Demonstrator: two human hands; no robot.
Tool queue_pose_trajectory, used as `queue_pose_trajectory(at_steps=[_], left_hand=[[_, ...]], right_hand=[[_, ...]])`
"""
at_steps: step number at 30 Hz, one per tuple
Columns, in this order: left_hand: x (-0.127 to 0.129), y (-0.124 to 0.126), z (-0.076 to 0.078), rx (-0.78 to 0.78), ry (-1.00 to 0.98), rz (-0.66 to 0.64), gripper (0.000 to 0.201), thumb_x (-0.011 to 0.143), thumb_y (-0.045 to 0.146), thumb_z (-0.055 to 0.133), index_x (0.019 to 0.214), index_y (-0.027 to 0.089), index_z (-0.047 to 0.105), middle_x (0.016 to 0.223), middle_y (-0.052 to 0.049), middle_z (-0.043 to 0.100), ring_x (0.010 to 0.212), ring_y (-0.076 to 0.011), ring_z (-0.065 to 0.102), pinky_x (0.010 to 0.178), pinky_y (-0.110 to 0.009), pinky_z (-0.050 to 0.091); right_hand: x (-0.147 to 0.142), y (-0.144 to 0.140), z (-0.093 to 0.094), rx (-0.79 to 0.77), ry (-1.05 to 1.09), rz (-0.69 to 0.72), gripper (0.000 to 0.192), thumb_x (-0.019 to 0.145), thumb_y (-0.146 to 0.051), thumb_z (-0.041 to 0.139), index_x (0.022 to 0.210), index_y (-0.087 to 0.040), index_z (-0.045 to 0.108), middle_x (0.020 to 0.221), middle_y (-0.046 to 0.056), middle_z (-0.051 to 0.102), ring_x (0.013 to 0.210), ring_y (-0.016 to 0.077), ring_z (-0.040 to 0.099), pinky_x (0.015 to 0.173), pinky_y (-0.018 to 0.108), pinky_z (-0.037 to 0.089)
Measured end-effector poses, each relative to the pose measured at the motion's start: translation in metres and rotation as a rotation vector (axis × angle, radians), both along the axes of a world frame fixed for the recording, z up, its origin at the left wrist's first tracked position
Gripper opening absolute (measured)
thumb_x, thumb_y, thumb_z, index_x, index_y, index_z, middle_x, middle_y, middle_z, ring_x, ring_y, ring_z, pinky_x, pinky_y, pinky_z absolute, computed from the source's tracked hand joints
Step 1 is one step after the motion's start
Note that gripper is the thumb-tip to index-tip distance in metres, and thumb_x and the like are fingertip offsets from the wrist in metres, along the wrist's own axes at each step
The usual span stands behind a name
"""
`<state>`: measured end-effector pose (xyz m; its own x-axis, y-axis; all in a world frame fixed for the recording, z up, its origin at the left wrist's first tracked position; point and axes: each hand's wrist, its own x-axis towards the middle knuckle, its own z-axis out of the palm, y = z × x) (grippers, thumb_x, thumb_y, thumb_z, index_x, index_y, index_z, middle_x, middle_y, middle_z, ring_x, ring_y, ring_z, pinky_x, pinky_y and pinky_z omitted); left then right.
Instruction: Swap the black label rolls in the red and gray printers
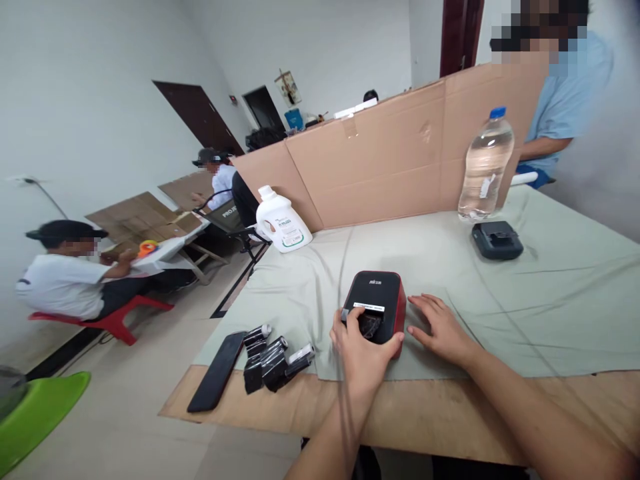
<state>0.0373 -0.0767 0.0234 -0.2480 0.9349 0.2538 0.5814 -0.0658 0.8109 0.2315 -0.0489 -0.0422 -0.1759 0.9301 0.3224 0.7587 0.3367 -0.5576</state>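
Note:
A black box-shaped device (373, 287) with red sides and a white label strip stands near the table's front. Its top has a dark recess with something crinkled inside; what that is I cannot make out. My left hand (363, 343) grips the device from the front, thumb on the right side and fingers at the left edge and recess. Just right of it, my right hand (440, 327) is open with fingers apart, holding nothing. Left of the device lie several small rolls of shiny black film (274, 360), partly unwound. A long flat black object (217, 373) lies beside them.
A white jug (285, 223) stands at the back left of the cloth-covered table (565, 300). At the back right are a clear bottle (487, 167) and a dark grey device (497, 240). A cardboard screen (375, 167) borders the back. Other people sit beyond.

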Motion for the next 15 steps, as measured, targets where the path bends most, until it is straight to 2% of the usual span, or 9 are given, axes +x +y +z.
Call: queue_pose_trajectory(at_steps=[2,4,7,9,11,13,15], left_hand=[[-0.003,-0.008,-0.005,0.023,-0.010,-0.036,0.082,0.044,0.042,0.090,0.116,0.030,0.054,0.141,-0.011,0.033,0.138,-0.0397,0.022,0.114,-0.053,0.015],[-0.013,-0.011,-0.010,0.062,-0.052,-0.111,0.083,0.050,0.049,0.087,0.122,0.028,0.051,0.141,-0.012,0.036,0.137,-0.0385,0.026,0.114,-0.052,0.018],[-0.035,-0.001,-0.015,0.096,-0.283,-0.187,0.068,0.075,0.063,0.062,0.127,0.021,0.049,0.134,-0.014,0.047,0.132,-0.0334,0.039,0.113,-0.049,0.025],[-0.046,0.012,-0.017,0.022,-0.490,-0.190,0.067,0.085,0.067,0.043,0.132,0.019,0.047,0.136,-0.015,0.049,0.133,-0.0300,0.041,0.114,-0.047,0.026],[-0.052,0.023,-0.017,-0.114,-0.687,-0.246,0.073,0.087,0.071,0.036,0.140,0.022,0.040,0.147,-0.013,0.042,0.140,-0.0270,0.033,0.117,-0.044,0.023],[-0.050,0.028,-0.014,-0.232,-0.850,-0.386,0.075,0.086,0.072,0.034,0.147,0.028,0.032,0.156,-0.007,0.029,0.145,-0.0236,0.023,0.119,-0.041,0.020],[-0.045,0.026,-0.011,-0.283,-0.950,-0.513,0.075,0.086,0.072,0.035,0.149,0.031,0.028,0.159,-0.002,0.022,0.147,-0.0212,0.017,0.120,-0.037,0.017]], right_hand=[[-0.002,-0.001,0.003,0.016,0.074,0.077,0.061,0.083,-0.046,0.056,0.137,-0.018,0.048,0.134,0.014,0.056,0.129,0.0312,0.045,0.107,0.051,0.037],[-0.002,-0.002,0.005,0.015,0.122,0.114,0.063,0.083,-0.046,0.058,0.139,-0.019,0.045,0.134,0.014,0.056,0.125,0.0313,0.049,0.105,0.051,0.040],[-0.001,-0.003,0.003,0.005,0.154,0.140,0.065,0.083,-0.046,0.058,0.141,-0.020,0.042,0.134,0.014,0.056,0.122,0.0321,0.052,0.102,0.052,0.043],[0.000,-0.003,0.002,-0.013,0.161,0.141,0.066,0.084,-0.047,0.058,0.142,-0.021,0.040,0.135,0.014,0.055,0.122,0.0327,0.053,0.101,0.052,0.044],[0.000,-0.004,0.001,-0.030,0.166,0.150,0.068,0.085,-0.048,0.057,0.144,-0.021,0.038,0.136,0.015,0.053,0.123,0.0326,0.052,0.102,0.052,0.044],[-0.001,-0.005,0.001,-0.027,0.191,0.182,0.067,0.088,-0.047,0.054,0.146,-0.021,0.034,0.139,0.014,0.051,0.125,0.0314,0.051,0.103,0.051,0.044],[-0.002,-0.006,0.001,-0.005,0.239,0.209,0.061,0.093,-0.044,0.045,0.149,-0.024,0.030,0.142,0.012,0.049,0.128,0.0289,0.050,0.105,0.049,0.044]])
